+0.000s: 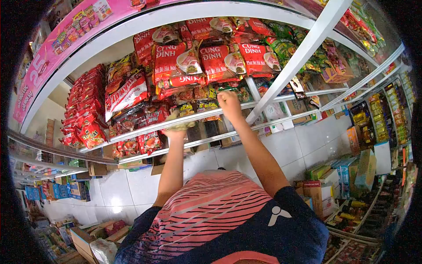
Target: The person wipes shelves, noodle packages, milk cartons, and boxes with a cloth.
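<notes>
My left hand [175, 132] is at the front rail of the glass-sided shelf [149, 128]. A crumpled, pale yellow-green cloth [179, 125] covers its fingers and appears gripped in them. My right hand [229, 104] is closed in a fist just above the rail, below the stacked packs; whatever its fingers hold is hidden. Red "Cung Đình" noodle packs [177, 64] lie in rows on the shelf behind both hands. Smaller dark and yellow packets [206, 105] sit beneath them, close to my hands.
A white slanted post [303, 55] rises right of my right hand. Stacked red packets [85, 108] fill the shelf's left end, and green packs [281, 46] lie farther right. Cartons [316, 193] stand on the tiled floor [116, 187], with hanging sachets [378, 116] at far right.
</notes>
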The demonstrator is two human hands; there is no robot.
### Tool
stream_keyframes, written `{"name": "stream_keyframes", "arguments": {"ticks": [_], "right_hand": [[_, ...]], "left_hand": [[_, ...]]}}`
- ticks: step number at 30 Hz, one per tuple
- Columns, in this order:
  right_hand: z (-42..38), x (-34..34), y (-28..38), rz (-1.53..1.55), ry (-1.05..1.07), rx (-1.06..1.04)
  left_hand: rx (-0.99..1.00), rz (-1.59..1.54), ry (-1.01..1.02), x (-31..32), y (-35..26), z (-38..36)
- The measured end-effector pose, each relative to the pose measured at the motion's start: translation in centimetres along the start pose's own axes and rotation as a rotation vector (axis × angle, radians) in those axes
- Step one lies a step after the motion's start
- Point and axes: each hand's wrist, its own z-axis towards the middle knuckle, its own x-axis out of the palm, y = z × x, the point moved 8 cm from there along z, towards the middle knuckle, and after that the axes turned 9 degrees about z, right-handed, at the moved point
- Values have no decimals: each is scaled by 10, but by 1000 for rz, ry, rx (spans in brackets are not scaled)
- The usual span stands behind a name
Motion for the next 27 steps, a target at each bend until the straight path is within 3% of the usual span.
{"name": "stream_keyframes", "arguments": {"ticks": [2, 4, 9, 11, 13, 14, 15, 17, 18, 19, 21, 23, 24, 27], "right_hand": [[-6, 16, 22, -235, -20, -177], [-7, 22, 31, -374, -35, -182], [-11, 16, 33, -326, -64, -232], [-13, 13, 33, -280, -119, -256], [-12, 15, 29, -246, -107, -271], [-12, 15, 27, -223, -113, -303], [-14, 16, 26, -195, -117, -329], [-15, 15, 28, -224, -128, -365], [-15, 17, 27, -218, -123, -342], [-15, 18, 25, -215, -119, -320], [-16, 19, 22, -198, -118, -332], [-16, 20, 23, -215, -127, -352], [-16, 20, 23, -220, -132, -351], [-16, 18, 26, -212, -124, -351]], "left_hand": [[-262, -769, -192, -24, 2, -20], [-329, -1062, -218, -24, 24, -10], [-517, -1333, -16, 110, 5, -53], [-557, -1357, -26, 114, 18, -46], [-530, -1231, -168, 78, 33, -32], [-406, -1178, 13, 52, 45, -16], [-350, -996, 81, 30, -10, -31], [41, -1299, 49, -96, 44, 3], [-1, -1044, -105, -138, 34, -2], [-191, -889, -450, -153, -6, -31], [-251, -921, -656, -167, -32, -45], [-13, -1229, -258, -199, 48, 12], [27, -1055, -16, -184, 65, 26], [-215, -1377, 401, -40, 39, -1]]}}
